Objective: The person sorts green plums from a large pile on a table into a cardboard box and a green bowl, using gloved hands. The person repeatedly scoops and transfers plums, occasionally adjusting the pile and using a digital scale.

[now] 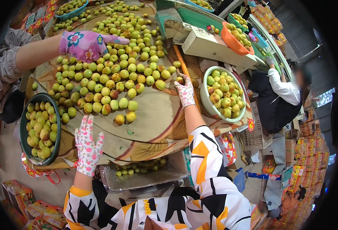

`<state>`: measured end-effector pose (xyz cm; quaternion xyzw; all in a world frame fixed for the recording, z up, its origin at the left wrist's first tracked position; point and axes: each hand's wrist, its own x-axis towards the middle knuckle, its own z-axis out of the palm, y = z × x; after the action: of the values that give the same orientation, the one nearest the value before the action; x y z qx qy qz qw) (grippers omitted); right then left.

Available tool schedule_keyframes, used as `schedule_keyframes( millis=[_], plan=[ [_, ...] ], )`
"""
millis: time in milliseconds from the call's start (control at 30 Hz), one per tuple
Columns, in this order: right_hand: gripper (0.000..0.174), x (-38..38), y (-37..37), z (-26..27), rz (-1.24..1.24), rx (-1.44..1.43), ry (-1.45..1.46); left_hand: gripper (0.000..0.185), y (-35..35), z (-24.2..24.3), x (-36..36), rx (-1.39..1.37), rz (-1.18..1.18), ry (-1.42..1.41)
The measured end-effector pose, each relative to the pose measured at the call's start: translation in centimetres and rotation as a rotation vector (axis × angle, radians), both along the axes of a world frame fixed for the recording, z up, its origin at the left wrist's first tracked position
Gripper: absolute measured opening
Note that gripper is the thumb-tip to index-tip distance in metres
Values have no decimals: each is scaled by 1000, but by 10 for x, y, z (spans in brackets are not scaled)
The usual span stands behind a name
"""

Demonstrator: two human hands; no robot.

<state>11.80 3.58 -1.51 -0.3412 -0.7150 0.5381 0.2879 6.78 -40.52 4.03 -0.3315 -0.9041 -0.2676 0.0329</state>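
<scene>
Many green and reddish-brown jujubes lie spread over a patterned cloth on a table. My left hand, in a white glove with pink flowers, is at the table's near edge, fingers apart and holding nothing. My right hand, gloved alike, has thumb and fingers around a brownish jujube beside a wooden strip. Right of that hand stands a pale green bowl full of jujubes. A dark green basin of jujubes stands left of my left hand.
A co-worker's hand in a purple flowered glove reaches over the jujubes from the left. An orange bowl rests on the sorting machine at the upper right. A plastic-lined box with jujubes sits below the table edge. Another person works at the right.
</scene>
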Motion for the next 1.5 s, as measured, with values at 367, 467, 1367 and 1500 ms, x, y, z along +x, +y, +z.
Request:
schedule_keyframes(
  millis=[367,467,1367,1500],
  plan=[
    [32,149,-66,116,-16,1065,-135,45,3,-1,22,285,-113,-159],
    [36,265,35,125,-446,471,-96,42,77,12,57,468,-183,-914],
    [37,294,121,74,-170,-685,157,24,409,10,129,634,-90,-1636],
    [36,293,128,65,-169,-756,156,36,411,13,132,780,-188,-1584]
  ],
)
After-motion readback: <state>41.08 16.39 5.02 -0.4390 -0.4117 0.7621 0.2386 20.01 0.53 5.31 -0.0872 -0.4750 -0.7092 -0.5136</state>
